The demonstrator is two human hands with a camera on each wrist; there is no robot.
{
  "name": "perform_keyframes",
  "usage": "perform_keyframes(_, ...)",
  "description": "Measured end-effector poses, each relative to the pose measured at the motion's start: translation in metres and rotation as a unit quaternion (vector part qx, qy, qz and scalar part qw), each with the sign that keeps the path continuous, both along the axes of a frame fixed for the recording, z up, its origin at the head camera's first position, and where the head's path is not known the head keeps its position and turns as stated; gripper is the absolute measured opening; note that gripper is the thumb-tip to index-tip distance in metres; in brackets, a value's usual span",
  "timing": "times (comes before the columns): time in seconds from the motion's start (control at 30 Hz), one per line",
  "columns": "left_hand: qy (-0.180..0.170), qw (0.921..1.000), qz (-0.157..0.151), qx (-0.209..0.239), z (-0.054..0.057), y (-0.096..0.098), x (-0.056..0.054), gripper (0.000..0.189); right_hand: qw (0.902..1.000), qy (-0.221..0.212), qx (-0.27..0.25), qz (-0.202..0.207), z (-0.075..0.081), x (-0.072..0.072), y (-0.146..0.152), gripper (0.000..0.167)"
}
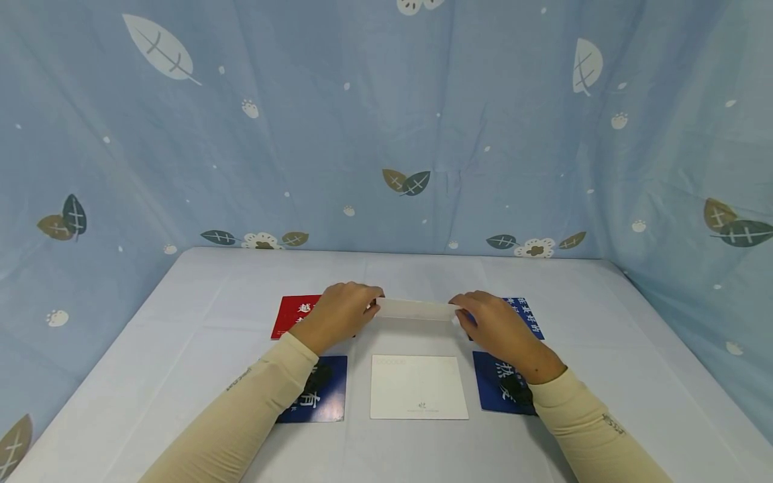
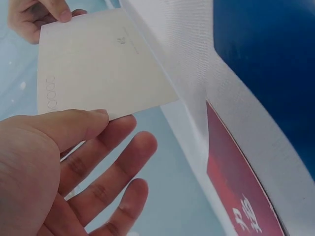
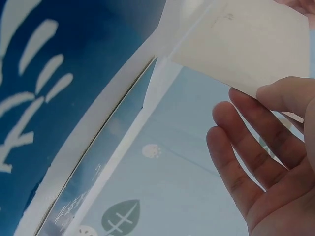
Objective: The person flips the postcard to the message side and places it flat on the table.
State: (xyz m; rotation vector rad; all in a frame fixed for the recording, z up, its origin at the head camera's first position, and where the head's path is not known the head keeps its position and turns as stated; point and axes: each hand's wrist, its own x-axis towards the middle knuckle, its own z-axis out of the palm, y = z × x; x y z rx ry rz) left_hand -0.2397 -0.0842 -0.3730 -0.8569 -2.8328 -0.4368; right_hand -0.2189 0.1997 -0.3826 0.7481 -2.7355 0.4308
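Both hands hold a cream postcard (image 1: 417, 309) by its two side edges, tilted over the back middle of the table. My left hand (image 1: 341, 312) pinches one edge between thumb and forefinger; in the left wrist view the other fingers of that hand (image 2: 93, 172) spread loosely below. On the opposite edge my right hand (image 1: 498, 325) pinches likewise, as the right wrist view shows with the card (image 3: 246, 44). A printed row of small rings and a little emblem show on the card's face. In front of it, a second cream postcard (image 1: 419, 389) lies flat.
A red card (image 1: 288, 316) and a dark blue card (image 1: 333, 386) lie at the left, partly covered by the left arm. Two more blue cards, one behind (image 1: 527, 312) and one nearer (image 1: 490, 384), lie at the right. A blue patterned curtain (image 1: 338, 121) surrounds the white table (image 1: 417, 449).
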Motion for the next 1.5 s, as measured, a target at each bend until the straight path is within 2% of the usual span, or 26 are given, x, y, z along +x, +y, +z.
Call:
perform_keyframes(0.27, -0.025, 0.9994, 0.012, 0.020, 0.0028, -0.0004, -0.0001, 0.034, 0.9999, 0.015, -0.002, -0.002, -0.0002, 0.0000, 0.0008, 0.027)
perform_keyframes(0.47, -0.022, 0.9991, 0.009, 0.035, 0.0026, -0.0013, -0.0005, 0.042, 0.9995, 0.028, -0.012, 0.004, -0.0004, 0.0002, 0.0021, 0.027)
perform_keyframes(0.63, -0.017, 0.9988, 0.009, 0.045, 0.0027, -0.0017, -0.0013, 0.053, 0.9989, 0.044, -0.013, 0.008, -0.0012, -0.0007, 0.0025, 0.038)
perform_keyframes(0.8, -0.002, 0.9984, 0.008, 0.056, 0.0041, -0.0012, -0.0012, 0.062, 0.9984, 0.048, -0.029, -0.004, 0.0009, 0.0009, 0.0004, 0.057)
perform_keyframes(0.9, 0.009, 0.9979, 0.011, 0.063, 0.0046, -0.0007, -0.0008, 0.063, 0.9979, 0.047, -0.041, -0.014, 0.0024, 0.0023, -0.0010, 0.060)
perform_keyframes(1.03, 0.010, 0.9974, 0.010, 0.071, 0.0037, -0.0004, -0.0007, 0.060, 0.9977, 0.038, -0.052, -0.021, 0.0029, 0.0027, -0.0021, 0.050)
perform_keyframes(1.17, 0.007, 0.9972, 0.001, 0.075, 0.0026, -0.0004, -0.0004, 0.057, 0.9984, 0.010, -0.052, -0.021, 0.0021, 0.0012, -0.0024, 0.043)
perform_keyframes(1.5, 0.000, 0.9979, -0.009, 0.064, 0.0014, 0.0017, 0.0000, 0.056, 0.9984, -0.024, -0.048, -0.018, 0.0000, -0.0007, -0.0026, 0.056)
